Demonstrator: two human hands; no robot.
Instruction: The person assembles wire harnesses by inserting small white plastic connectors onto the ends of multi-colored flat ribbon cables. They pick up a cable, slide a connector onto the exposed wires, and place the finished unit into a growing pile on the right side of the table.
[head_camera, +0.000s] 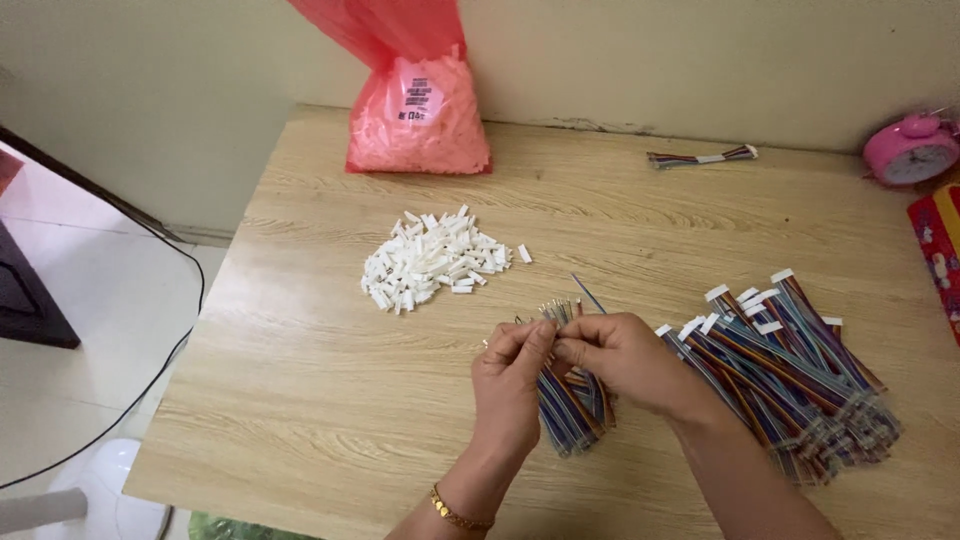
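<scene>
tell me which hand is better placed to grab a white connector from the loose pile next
Probably the left hand. The pile of white connectors lies up and to the left of both hands, nearer its side. The right hand would have to cross over the wire bundle both hands hold.
</scene>
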